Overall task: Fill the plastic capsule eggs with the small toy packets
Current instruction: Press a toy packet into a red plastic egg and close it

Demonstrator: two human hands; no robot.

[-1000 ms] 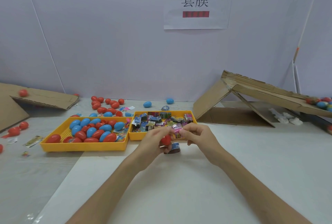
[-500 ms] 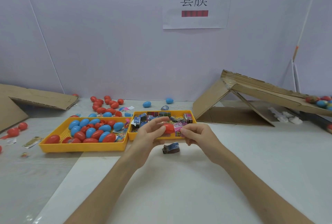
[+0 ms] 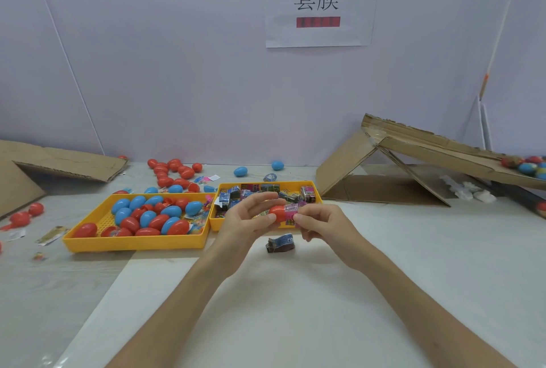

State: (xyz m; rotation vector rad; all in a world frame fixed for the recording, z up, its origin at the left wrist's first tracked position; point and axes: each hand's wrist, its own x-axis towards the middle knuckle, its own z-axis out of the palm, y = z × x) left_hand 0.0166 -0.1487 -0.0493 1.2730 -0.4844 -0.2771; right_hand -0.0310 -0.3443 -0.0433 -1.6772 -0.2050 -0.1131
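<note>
Both forearms enter from the lower edge over the white bench (image 3: 295, 308). A dark, blue-labelled loose packet (image 3: 280, 244) lies on the bench just below the hands, touched by neither. Above it the left hand (image 3: 248, 220) is raised off the surface, its grip curled round a red capsule egg (image 3: 277, 213), thumb beneath and fingers over the top. The right hand (image 3: 325, 223) is held just beside it, its grip pinched on a pink toy packet (image 3: 292, 210), which meets the egg's right-hand end (how far it sits inside cannot be told). Directly behind the hands a small yellow tray (image 3: 213, 224) is seen, filled with mixed toy packets (image 3: 236, 195). Touching its left side is a larger yellow tray (image 3: 133, 245) loaded with red and blue eggs (image 3: 147, 218). Further back, scattered red eggs (image 3: 174, 169) and two blue eggs (image 3: 240, 171) lie on the bench near the wall, with paper scraps (image 3: 50, 234) noted at far left. A flattened cardboard sheet (image 3: 59, 161) rests at the left; a propped cardboard ramp (image 3: 413, 146) stands at the right, with more eggs gathered at its far end (image 3: 529, 165). A paper sign (image 3: 317, 1) is fixed to the wall.
</note>
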